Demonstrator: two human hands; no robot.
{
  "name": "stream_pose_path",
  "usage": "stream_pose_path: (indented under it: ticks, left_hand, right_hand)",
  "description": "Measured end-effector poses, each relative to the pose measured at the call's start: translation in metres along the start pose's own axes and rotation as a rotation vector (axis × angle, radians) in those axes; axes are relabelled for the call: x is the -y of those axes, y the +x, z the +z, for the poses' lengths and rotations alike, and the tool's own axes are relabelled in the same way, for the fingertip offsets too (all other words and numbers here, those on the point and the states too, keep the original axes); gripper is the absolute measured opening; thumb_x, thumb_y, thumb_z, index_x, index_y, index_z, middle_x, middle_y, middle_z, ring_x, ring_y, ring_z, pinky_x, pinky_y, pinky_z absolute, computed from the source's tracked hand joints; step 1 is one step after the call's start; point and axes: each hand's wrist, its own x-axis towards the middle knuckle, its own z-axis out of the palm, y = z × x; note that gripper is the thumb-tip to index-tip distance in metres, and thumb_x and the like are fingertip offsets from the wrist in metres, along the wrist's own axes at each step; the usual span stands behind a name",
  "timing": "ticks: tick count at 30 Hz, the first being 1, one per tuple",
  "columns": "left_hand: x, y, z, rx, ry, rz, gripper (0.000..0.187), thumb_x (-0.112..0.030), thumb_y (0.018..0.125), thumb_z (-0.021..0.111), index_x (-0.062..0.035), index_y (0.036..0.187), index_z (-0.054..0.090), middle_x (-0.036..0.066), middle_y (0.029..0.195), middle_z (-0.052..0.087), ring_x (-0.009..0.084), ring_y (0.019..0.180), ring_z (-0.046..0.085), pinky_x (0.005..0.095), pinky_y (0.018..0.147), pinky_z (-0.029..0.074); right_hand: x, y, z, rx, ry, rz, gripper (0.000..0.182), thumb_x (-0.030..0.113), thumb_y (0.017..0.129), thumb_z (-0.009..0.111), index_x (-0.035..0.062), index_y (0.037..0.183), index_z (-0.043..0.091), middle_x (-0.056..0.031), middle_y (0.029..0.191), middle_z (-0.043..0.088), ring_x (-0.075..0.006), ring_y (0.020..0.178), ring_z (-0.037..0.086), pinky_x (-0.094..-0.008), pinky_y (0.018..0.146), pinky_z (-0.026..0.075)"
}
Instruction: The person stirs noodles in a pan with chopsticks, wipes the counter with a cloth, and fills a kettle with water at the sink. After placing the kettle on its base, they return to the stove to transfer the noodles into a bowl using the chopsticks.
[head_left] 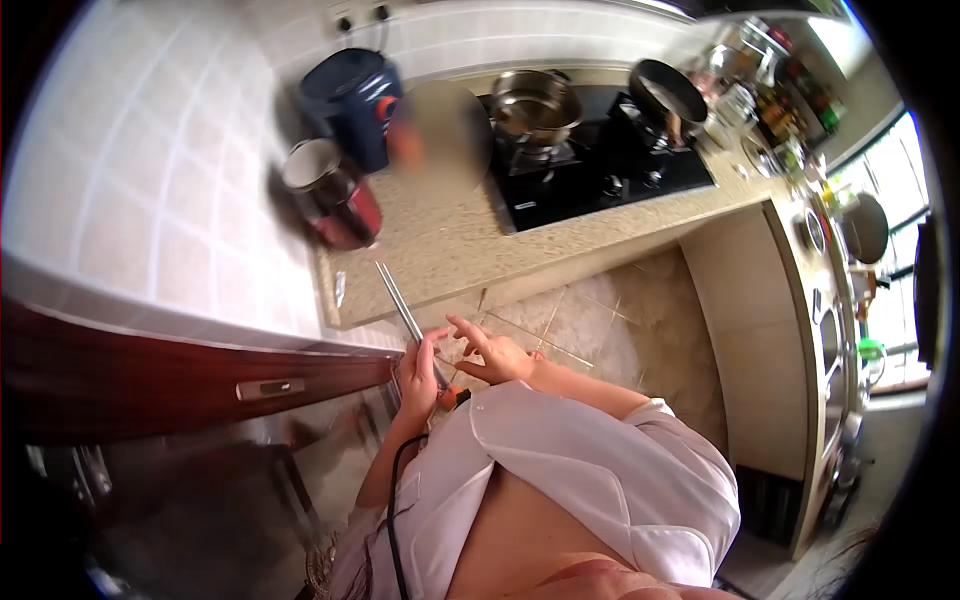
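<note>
My left hand (420, 380) is closed around a pair of long, thin metal rods (398, 300), which look like chopsticks. They slant up and to the left, their far ends over the front part of the counter. Close beside it, my right hand (495, 357) is held in the air with its fingers spread and nothing in them. An orange and black piece (453, 398) shows just below the hands, against the white shirt; whether it joins the rods is hidden.
On the stone counter (430, 270) stand a dark red jug (335, 205) and a blue appliance (350, 105). The black hob (600, 185) bears a steel pot (537, 108) and a frying pan (668, 100). Left of me is a dark red door (190, 385). Jars crowd the far corner.
</note>
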Motion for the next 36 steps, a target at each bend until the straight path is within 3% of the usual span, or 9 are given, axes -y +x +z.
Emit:
stream_pose_path:
  ticks: [1,4,11,19,23,24,27,28,36]
  left_hand:
    - [-0.004,0.009,0.02,0.031,0.008,0.005,0.038,-0.027,0.101,0.034,-0.0009,0.112,0.06,0.005,0.104,0.06,0.0135,0.098,0.054,0.0284,0.084,0.043]
    - [-0.018,0.028,0.098,0.174,-0.683,-0.295,0.044,-0.038,0.101,0.034,-0.0083,0.129,0.049,0.006,0.117,0.053,0.0154,0.112,0.047,0.0314,0.095,0.038]
    - [-0.025,0.043,0.293,0.598,-0.913,-0.643,0.064,-0.054,0.09,0.049,-0.0263,0.145,0.029,0.01,0.138,0.043,0.022,0.116,0.051,0.0368,0.096,0.043]
    - [-0.057,0.064,0.471,1.014,-0.846,-0.788,0.063,-0.051,0.092,0.049,-0.0257,0.146,0.028,0.005,0.134,0.044,0.0158,0.117,0.048,0.0321,0.095,0.043]
    - [-0.074,0.089,0.531,1.093,-0.73,-0.68,0.054,-0.045,0.096,0.045,-0.0181,0.142,0.036,0.002,0.132,0.045,0.0127,0.119,0.045,0.033,0.102,0.035]
    - [-0.069,0.092,0.547,1.019,-0.702,-0.649,0.052,-0.043,0.097,0.044,-0.0136,0.14,0.04,0.003,0.125,0.05,0.0112,0.111,0.05,0.0305,0.095,0.04]
    - [-0.039,0.129,0.57,1.185,-0.4,-0.471,0.054,-0.041,0.097,0.046,-0.0115,0.141,0.034,0.006,0.125,0.05,0.0128,0.11,0.05,0.0307,0.093,0.042]
    - [-0.036,0.143,0.579,1.207,-0.279,-0.345,0.047,-0.039,0.098,0.045,-0.0106,0.135,0.043,0.006,0.112,0.057,0.0124,0.099,0.056,0.0291,0.088,0.045]
    - [0.04,0.284,0.622,0.362,-0.007,-0.572,0.035,-0.04,0.095,0.048,-0.0075,0.094,0.061,0.003,0.074,0.061,0.0084,0.056,0.055,0.0213,0.046,0.041]
  right_hand:
    - [-0.005,-0.01,-0.011,-0.03,0.006,0.011,0.081,0.015,0.081,0.068,0.0125,0.146,0.02,-0.0166,0.114,0.058,-0.0278,0.089,0.066,-0.037,0.074,0.054]
    - [-0.017,-0.044,-0.056,-0.317,0.073,-0.045,0.083,0.007,0.077,0.071,0.0099,0.145,0.022,-0.0128,0.103,0.056,-0.0229,0.077,0.066,-0.0328,0.065,0.055]
    - [-0.093,-0.159,-0.181,-0.592,-0.17,-0.112,0.064,0.01,0.075,0.07,0.0069,0.133,0.042,-0.0126,0.092,0.056,-0.0276,0.072,0.063,-0.0373,0.061,0.054]
    - [-0.151,-0.254,-0.301,-0.92,-0.28,-0.165,0.037,0.014,0.077,0.065,0.0029,0.111,0.059,-0.0131,0.088,0.056,-0.0296,0.072,0.059,-0.0385,0.061,0.049]
    - [-0.187,-0.269,-0.341,-1.128,-0.128,-0.061,0.022,0.01,0.084,0.055,0.0017,0.103,0.061,-0.0135,0.079,0.057,-0.0278,0.067,0.058,-0.0347,0.06,0.047]
    - [-0.197,-0.268,-0.349,-1.198,-0.005,-0.034,0.02,0.012,0.086,0.054,-0.0003,0.102,0.061,-0.0139,0.077,0.056,-0.0244,0.066,0.058,-0.0328,0.06,0.046]
    - [-0.226,-0.278,-0.389,-1.319,0.064,0.049,0.037,0.033,0.096,0.048,-0.002,0.099,0.059,-0.0093,0.077,0.057,-0.0162,0.068,0.057,-0.0281,0.061,0.045]
    - [-0.235,-0.283,-0.405,-1.342,0.14,0.096,0.041,0.038,0.097,0.046,-0.0017,0.098,0.059,-0.0074,0.078,0.057,-0.0148,0.069,0.056,-0.0275,0.062,0.045]
    - [-0.307,-0.304,-0.531,-1.378,0.291,0.292,0.03,0.025,0.1,0.04,0.0006,0.093,0.056,-0.0032,0.078,0.056,-0.0104,0.07,0.053,-0.0251,0.065,0.047]
